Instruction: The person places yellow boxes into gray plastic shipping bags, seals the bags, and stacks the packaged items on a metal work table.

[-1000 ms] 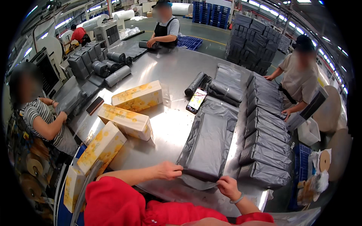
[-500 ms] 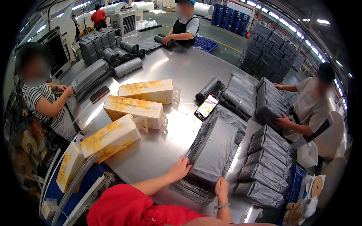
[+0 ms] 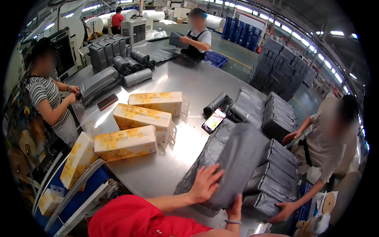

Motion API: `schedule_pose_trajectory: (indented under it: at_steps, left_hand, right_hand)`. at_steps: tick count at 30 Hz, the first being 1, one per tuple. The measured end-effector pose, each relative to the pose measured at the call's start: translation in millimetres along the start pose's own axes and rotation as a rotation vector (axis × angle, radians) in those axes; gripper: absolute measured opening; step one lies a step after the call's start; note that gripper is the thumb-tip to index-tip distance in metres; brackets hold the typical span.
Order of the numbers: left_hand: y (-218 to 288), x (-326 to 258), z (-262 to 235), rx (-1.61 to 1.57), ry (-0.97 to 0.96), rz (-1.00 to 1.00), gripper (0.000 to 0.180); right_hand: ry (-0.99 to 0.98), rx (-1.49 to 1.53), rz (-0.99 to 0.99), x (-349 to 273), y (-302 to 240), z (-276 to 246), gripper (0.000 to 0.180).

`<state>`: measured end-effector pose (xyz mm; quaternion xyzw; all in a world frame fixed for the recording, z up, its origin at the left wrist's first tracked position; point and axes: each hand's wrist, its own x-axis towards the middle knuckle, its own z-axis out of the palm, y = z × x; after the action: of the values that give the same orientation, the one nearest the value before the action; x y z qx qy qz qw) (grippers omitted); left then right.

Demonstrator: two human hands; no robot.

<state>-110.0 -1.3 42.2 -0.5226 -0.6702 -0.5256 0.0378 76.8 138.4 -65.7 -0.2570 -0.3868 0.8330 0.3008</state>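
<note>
Shiny metal bench (image 3: 189, 85): three yellow boxes (image 3: 136, 117), phone (image 3: 213, 120), dark slab (image 3: 107, 101), grey rolls (image 3: 136, 77), stacked grey bags (image 3: 276, 116) along right side.

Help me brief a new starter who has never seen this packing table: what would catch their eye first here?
Probably the big grey plastic-wrapped parcel at the near edge of the shiny metal table, gripped by the left hand on its face and the right hand beneath its end. Next, the yellow printed boxes lying to the left of it, and a lit phone at mid-table beside the grey bundles stacked on the right.
</note>
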Motion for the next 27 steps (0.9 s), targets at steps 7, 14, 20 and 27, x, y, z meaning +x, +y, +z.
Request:
schedule_pose_trajectory:
  at_steps: [7,14,20,27]
  left_hand:
    - [2,-42,-35,-0.003,-0.167,0.358,0.051]
    - [-124,-38,-260,1.017,-0.348,-0.439,0.094]
    - [-155,-27,-297,0.945,-0.546,-0.694,0.100]
    - [-116,1,-236,-0.131,-0.281,-0.657,0.083]
  right_hand:
    - [-0.128,-0.936,-0.170,-111,-120,-36,0.083]
    - [0.243,-2.156,-0.257,-116,-204,-111,0.081]
    - [0.530,-2.197,-0.457,-31,-179,-174,0.078]
    - [0.205,-1.451,-0.751,-5,-146,15,0.045]
